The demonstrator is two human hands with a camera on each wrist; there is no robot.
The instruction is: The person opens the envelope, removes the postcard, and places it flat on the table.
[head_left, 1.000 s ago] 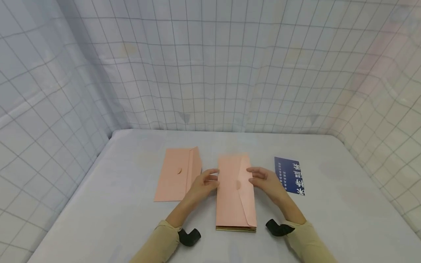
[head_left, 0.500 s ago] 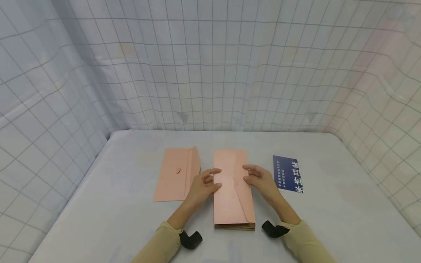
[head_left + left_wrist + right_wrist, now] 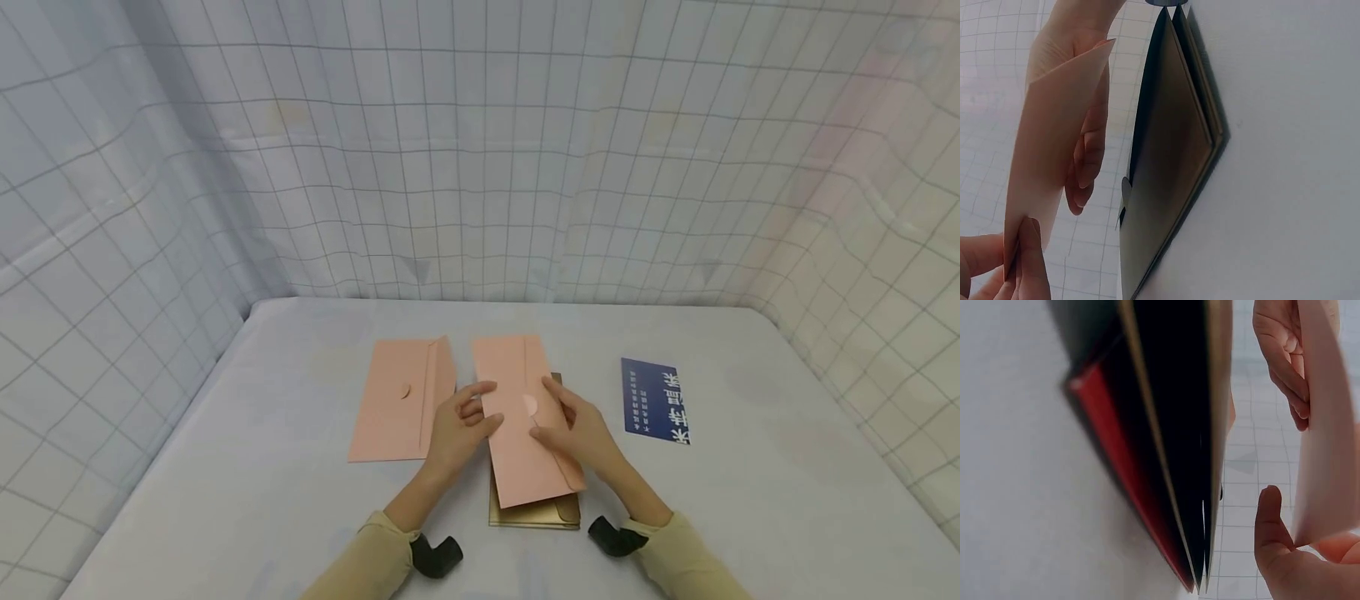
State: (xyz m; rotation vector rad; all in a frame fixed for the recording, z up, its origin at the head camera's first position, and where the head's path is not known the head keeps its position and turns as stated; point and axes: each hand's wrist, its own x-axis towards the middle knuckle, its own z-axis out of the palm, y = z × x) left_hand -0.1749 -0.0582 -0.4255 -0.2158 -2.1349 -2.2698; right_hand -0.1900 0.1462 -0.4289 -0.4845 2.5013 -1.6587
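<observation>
A pink envelope (image 3: 517, 467) with a round seal on its flap is held tilted between both hands. My left hand (image 3: 454, 437) pinches its left edge, thumb in front. My right hand (image 3: 592, 437) grips the right edge, with the thumb (image 3: 1269, 512) at the paper in the right wrist view. Under it lies a stack of gold envelopes (image 3: 536, 515), partly hidden; the left wrist view shows the lifted pink envelope (image 3: 1054, 144) apart from the gold envelopes (image 3: 1172, 137). A red layer (image 3: 1116, 434) shows at the bottom of the stack in the right wrist view.
Left of the hands, another pink envelope (image 3: 386, 417) lies on the white table (image 3: 262, 500), its flap raised at the right. A blue card (image 3: 654, 400) with white characters lies to the right. Gridded white curtains (image 3: 487, 167) surround the table.
The pink envelope has come off the stack, moving up and left and tilting, so the gold envelopes now show beneath. My right hand has moved left, its thumb further over the paper.
</observation>
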